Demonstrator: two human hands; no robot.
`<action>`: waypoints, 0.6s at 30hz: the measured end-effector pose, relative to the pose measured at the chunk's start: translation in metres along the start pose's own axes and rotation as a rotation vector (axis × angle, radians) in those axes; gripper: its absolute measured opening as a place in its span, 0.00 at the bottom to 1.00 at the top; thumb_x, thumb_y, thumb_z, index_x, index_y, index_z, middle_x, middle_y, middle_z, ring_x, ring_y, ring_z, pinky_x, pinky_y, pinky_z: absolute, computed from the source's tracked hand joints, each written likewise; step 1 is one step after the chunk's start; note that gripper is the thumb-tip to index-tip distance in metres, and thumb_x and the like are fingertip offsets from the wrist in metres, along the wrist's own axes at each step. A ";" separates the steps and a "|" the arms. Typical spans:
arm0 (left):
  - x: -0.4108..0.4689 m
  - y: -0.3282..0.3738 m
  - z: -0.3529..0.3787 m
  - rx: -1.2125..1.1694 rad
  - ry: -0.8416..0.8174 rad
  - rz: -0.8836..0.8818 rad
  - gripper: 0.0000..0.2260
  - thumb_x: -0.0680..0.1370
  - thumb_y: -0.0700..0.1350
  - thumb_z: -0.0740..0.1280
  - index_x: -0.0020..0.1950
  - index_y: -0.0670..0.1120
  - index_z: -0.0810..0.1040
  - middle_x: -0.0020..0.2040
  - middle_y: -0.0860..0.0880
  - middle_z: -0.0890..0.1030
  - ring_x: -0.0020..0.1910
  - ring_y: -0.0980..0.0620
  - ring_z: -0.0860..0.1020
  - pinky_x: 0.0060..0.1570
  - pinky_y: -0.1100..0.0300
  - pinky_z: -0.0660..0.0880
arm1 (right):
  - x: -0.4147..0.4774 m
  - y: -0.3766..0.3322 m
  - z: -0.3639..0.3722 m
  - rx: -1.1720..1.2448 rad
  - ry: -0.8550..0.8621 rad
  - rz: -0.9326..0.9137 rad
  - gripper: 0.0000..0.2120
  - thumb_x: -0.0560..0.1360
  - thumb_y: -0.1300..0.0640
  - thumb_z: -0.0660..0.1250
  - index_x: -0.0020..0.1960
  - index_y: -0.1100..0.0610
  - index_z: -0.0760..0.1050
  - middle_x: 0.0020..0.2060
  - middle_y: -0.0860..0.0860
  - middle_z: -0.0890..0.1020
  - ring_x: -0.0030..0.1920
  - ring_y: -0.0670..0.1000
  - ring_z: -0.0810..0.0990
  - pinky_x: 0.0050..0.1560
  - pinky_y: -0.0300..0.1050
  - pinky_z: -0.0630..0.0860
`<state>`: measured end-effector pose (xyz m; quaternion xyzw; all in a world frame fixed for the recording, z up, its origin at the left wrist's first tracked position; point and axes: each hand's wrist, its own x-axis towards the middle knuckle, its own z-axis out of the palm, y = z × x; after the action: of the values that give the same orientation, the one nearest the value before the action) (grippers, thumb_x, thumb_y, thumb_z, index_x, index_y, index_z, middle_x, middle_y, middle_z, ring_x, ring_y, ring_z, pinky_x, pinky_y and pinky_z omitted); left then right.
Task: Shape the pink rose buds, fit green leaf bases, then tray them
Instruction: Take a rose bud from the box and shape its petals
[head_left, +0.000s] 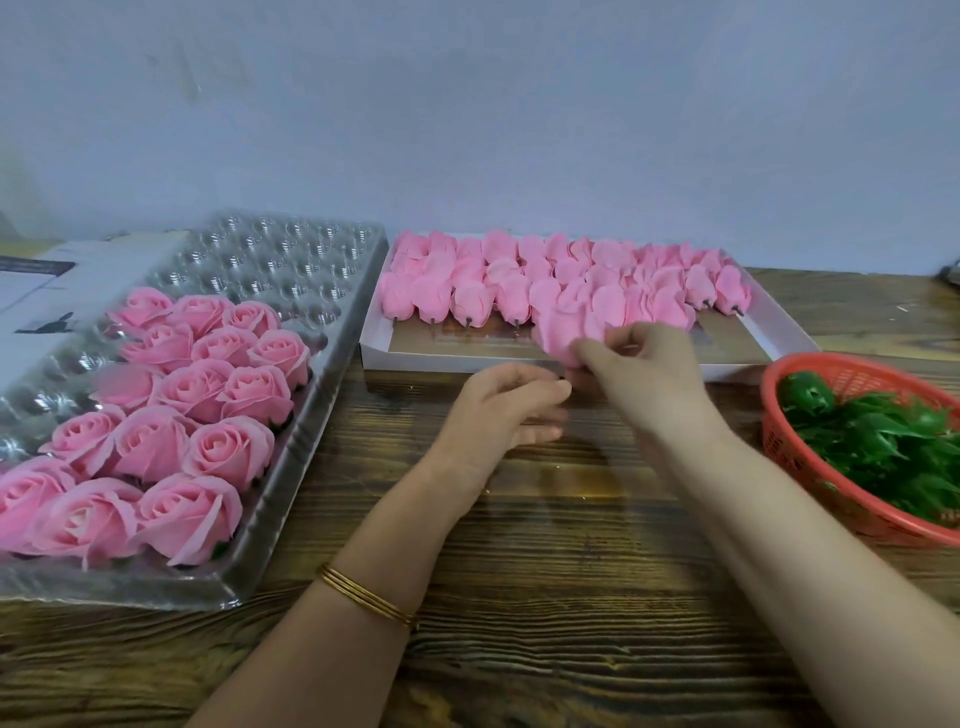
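My right hand (641, 371) pinches a pink rose bud (563, 330) at the front edge of the white cardboard box (447, 358), which holds several rows of unshaped pink buds (519, 280). Just left of that bud, my left hand (511, 402) hovers over the table with fingers curled; motion blur hides whether it touches the bud. A clear plastic tray (291, 260) on the left carries several finished pink roses (208, 384). Green leaf bases (883, 441) fill a red basket (795, 452) at the right.
The wooden table (571, 597) stretches toward me under both forearms. A grey wall rises behind the trays. A white box with dark print (47, 291) lies at the far left behind the plastic tray. Gold bangles circle my left wrist.
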<state>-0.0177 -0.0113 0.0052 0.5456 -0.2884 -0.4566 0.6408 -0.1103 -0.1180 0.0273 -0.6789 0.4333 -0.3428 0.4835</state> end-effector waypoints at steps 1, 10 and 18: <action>0.000 0.000 0.000 -0.057 -0.030 -0.013 0.06 0.76 0.42 0.71 0.51 0.42 0.81 0.48 0.43 0.83 0.48 0.49 0.81 0.51 0.57 0.80 | -0.006 0.003 0.003 -0.002 -0.004 0.000 0.07 0.63 0.53 0.71 0.31 0.56 0.78 0.30 0.52 0.84 0.41 0.59 0.85 0.51 0.63 0.80; -0.003 -0.002 0.001 -0.132 -0.126 -0.079 0.16 0.76 0.48 0.69 0.60 0.41 0.80 0.58 0.41 0.83 0.61 0.44 0.80 0.63 0.51 0.76 | -0.039 0.024 0.011 0.002 0.039 -0.020 0.13 0.68 0.45 0.74 0.44 0.53 0.78 0.37 0.49 0.84 0.41 0.51 0.84 0.49 0.57 0.81; -0.005 -0.006 0.005 -0.183 -0.134 -0.049 0.04 0.79 0.41 0.68 0.52 0.45 0.81 0.47 0.47 0.86 0.49 0.53 0.84 0.45 0.63 0.80 | -0.048 0.028 0.019 -0.005 0.052 -0.117 0.06 0.71 0.57 0.73 0.43 0.51 0.76 0.37 0.45 0.83 0.41 0.44 0.82 0.45 0.45 0.78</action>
<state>-0.0257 -0.0092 0.0011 0.4600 -0.2741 -0.5320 0.6559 -0.1198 -0.0714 -0.0069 -0.6951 0.4063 -0.3868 0.4496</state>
